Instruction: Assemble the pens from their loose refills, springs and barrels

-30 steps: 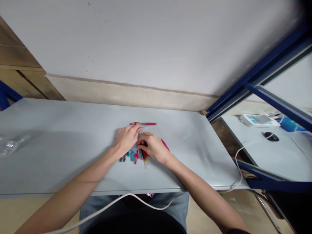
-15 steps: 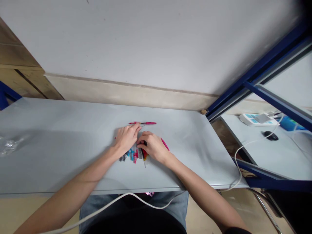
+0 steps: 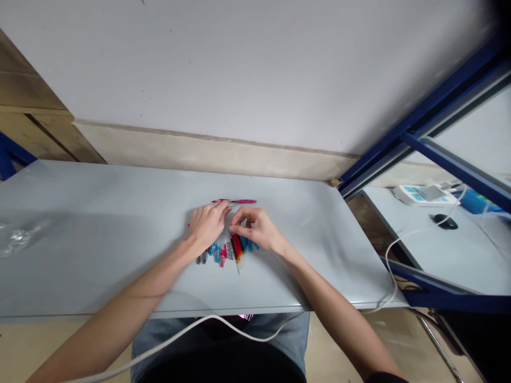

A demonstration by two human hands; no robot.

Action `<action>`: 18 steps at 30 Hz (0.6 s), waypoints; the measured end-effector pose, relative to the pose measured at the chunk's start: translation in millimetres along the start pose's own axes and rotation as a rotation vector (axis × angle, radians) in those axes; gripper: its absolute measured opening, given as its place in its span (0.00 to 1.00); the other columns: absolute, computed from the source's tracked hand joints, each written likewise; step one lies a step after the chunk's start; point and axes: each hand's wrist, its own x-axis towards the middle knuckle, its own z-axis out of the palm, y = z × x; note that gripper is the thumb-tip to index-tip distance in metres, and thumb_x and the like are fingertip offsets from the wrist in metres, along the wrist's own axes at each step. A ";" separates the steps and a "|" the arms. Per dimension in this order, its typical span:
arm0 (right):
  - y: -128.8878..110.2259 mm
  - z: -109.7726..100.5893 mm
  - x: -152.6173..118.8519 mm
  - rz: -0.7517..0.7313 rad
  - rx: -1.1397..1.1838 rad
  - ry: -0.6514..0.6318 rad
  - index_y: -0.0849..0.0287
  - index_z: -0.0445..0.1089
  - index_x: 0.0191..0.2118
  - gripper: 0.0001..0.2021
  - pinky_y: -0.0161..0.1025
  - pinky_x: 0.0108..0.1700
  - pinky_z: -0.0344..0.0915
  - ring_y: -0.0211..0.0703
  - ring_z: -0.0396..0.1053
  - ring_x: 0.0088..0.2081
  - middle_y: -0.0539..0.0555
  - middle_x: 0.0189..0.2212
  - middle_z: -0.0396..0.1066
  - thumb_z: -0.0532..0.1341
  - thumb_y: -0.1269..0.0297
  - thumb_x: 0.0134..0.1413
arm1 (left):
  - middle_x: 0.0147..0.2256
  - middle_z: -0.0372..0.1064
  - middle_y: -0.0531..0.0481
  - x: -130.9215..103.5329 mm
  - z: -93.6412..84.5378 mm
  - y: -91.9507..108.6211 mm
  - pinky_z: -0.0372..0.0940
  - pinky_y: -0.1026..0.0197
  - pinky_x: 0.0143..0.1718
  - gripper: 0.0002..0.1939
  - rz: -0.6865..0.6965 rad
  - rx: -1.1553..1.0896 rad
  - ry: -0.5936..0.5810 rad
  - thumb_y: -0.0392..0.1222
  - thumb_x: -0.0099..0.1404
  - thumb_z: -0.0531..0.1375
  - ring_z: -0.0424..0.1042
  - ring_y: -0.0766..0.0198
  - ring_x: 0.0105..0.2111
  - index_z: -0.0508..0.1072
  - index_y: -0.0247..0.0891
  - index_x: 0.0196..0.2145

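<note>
On the table (image 3: 120,186), left hand (image 3: 207,221) lay palm-down over pens (image 3: 222,255); right hand (image 3: 255,229) arched, thumb toward fingertips, by refills (image 3: 237,246) beside them. I couldn't tell what either gripped.

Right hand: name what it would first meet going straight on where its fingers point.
Most likely the left hand, which lies just ahead of the right hand, though depth is unclear.

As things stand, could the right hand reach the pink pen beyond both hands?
Probably yes: the right hand is close by, and the right end of the pink pen looks uncovered. The left hand sits near its middle.
</note>
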 end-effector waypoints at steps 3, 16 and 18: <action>0.1 -6.7 4.2 -0.013 0.133 0.287 0.57 0.72 0.34 0.05 0.38 0.39 0.65 0.41 0.71 0.35 0.51 0.33 0.74 0.67 0.63 0.55 | 0.40 0.79 0.51 -0.3 1.2 -0.5 0.54 0.60 0.29 0.11 0.066 -0.060 0.055 0.39 0.75 0.53 0.77 0.58 0.37 0.76 0.44 0.40; 15.8 -6.0 9.5 0.064 0.380 0.419 0.57 0.73 0.35 0.06 0.40 0.41 0.68 0.45 0.76 0.40 0.51 0.35 0.74 0.68 0.64 0.52 | 0.37 0.76 0.51 0.1 5.1 -3.6 0.58 0.61 0.32 0.11 0.203 -0.130 0.107 0.37 0.75 0.54 0.75 0.61 0.35 0.77 0.41 0.39; 14.6 -5.4 9.6 0.073 0.403 0.404 0.57 0.73 0.35 0.06 0.40 0.40 0.69 0.45 0.76 0.39 0.52 0.34 0.74 0.68 0.64 0.51 | 0.37 0.76 0.51 0.3 4.6 -3.6 0.58 0.60 0.32 0.11 0.203 -0.133 0.116 0.37 0.75 0.54 0.75 0.61 0.35 0.77 0.41 0.39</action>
